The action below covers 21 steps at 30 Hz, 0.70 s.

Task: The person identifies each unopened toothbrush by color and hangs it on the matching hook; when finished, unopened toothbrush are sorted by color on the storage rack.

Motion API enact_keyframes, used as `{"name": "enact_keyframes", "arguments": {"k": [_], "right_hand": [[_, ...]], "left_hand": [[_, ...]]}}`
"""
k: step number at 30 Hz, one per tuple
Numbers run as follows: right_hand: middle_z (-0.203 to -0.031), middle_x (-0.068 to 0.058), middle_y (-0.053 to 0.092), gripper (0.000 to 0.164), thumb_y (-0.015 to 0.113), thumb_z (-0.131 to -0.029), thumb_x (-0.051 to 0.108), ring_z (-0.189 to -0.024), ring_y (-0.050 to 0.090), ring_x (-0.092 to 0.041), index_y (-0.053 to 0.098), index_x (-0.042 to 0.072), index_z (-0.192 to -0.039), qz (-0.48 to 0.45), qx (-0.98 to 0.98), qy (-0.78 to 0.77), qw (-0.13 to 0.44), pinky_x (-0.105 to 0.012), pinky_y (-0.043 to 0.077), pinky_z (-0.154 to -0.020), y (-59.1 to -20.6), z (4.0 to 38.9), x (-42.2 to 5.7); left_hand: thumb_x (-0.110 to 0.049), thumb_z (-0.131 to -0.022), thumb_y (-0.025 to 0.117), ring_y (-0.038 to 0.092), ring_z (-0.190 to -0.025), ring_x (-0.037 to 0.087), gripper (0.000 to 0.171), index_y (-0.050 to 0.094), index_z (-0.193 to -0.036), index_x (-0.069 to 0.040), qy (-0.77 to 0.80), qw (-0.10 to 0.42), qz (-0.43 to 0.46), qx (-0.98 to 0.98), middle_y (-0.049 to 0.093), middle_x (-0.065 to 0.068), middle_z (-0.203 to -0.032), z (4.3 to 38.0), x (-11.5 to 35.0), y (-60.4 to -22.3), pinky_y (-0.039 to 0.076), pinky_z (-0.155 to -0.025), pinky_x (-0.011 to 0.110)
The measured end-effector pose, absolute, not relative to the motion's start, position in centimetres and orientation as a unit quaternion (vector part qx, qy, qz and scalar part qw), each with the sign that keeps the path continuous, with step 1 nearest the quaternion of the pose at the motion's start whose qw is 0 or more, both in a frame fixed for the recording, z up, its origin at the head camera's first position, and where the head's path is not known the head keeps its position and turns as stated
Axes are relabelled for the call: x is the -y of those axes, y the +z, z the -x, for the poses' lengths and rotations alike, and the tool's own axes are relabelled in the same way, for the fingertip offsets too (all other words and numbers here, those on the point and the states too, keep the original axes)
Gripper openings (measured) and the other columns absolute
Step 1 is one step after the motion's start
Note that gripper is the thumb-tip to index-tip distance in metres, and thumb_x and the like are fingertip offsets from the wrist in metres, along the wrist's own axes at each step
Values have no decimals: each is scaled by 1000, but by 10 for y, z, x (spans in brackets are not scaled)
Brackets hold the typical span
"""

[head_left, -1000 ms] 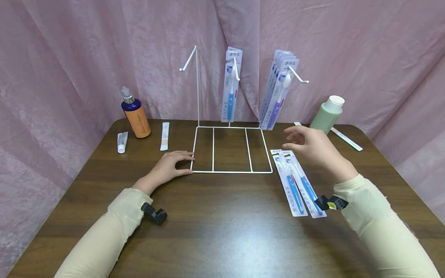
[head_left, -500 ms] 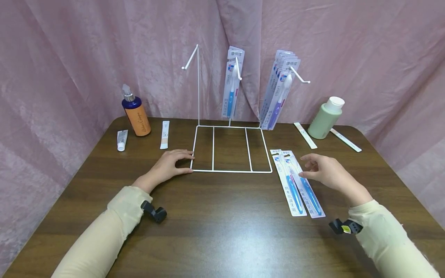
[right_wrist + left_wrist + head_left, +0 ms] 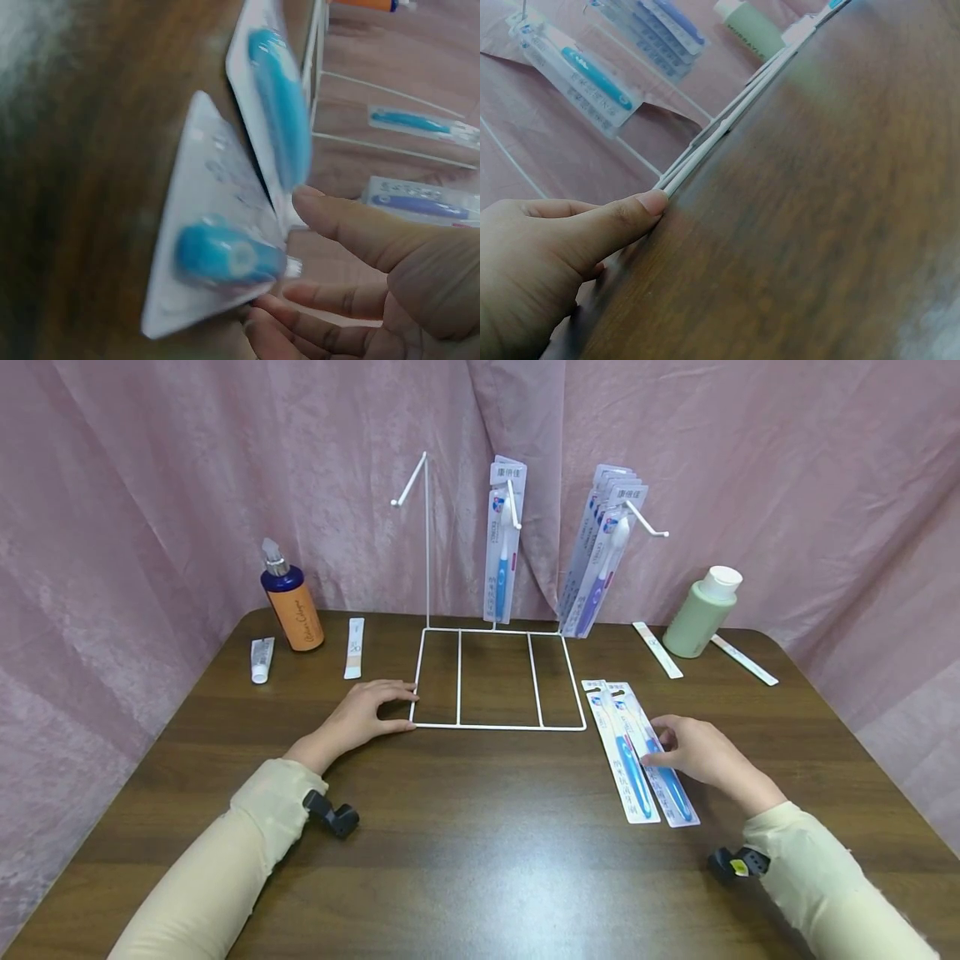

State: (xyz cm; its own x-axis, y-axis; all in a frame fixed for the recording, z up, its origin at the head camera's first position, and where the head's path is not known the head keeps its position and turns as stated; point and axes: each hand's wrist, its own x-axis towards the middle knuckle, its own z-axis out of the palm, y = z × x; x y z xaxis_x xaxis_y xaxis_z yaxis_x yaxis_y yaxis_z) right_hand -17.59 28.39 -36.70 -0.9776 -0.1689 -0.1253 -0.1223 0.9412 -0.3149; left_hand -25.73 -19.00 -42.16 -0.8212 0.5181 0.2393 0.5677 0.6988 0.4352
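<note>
My left hand (image 3: 358, 717) holds the near left corner of a white wire display rack (image 3: 498, 727), thumb at the corner and fingertips at the side bar. Two packaged toothbrushes with blue handles lie side by side right of the rack. My right hand (image 3: 701, 752) is over the right toothbrush (image 3: 670, 789), thumb and fingers spread about its package; contact cannot be told. The left toothbrush (image 3: 628, 768) lies beside it, untouched. Packaged toothbrushes (image 3: 501, 552) hang from the rack's middle hook, and several more (image 3: 596, 560) from its right hook. Nothing hangs on the left hook (image 3: 409, 481).
An orange pump bottle (image 3: 296, 614), a small tube (image 3: 261, 658) and a white sachet (image 3: 354, 647) stand or lie at the back left. At the back right are a green bottle (image 3: 697, 618) and two white strips (image 3: 658, 652). A pink curtain (image 3: 315, 460) closes the back.
My right hand has come from behind the two toothbrushes, moving toward me and down onto the right one, uncovering a white strip at the back. My left hand has stayed on the rack.
</note>
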Motion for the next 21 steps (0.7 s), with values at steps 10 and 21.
{"name": "enact_keyframes", "arguments": {"k": [10, 21], "right_hand": [[-90, -19, 65, 77, 78, -78, 29, -75, 58, -24, 45, -15, -131, 31, -986, -130, 102, -39, 49, -66, -370, 177, -279], [-103, -27, 64, 78, 77, -79, 29, -85, 62, -30, 42, -13, -134, -2, -977, -166, 131, -45, 51, -75, -374, 180, -284]], "left_hand": [[-36, -80, 77, 48, -133, 31, 48, 67, -122, -15, -247, 46, 292, 923, 56, 5, -140, 259, 190, -423, 28, -112, 59], [-35, -80, 77, 49, -132, 31, 47, 67, -122, -14, -244, 51, 302, 920, 57, 7, -139, 259, 190, -423, 31, -112, 56]]}}
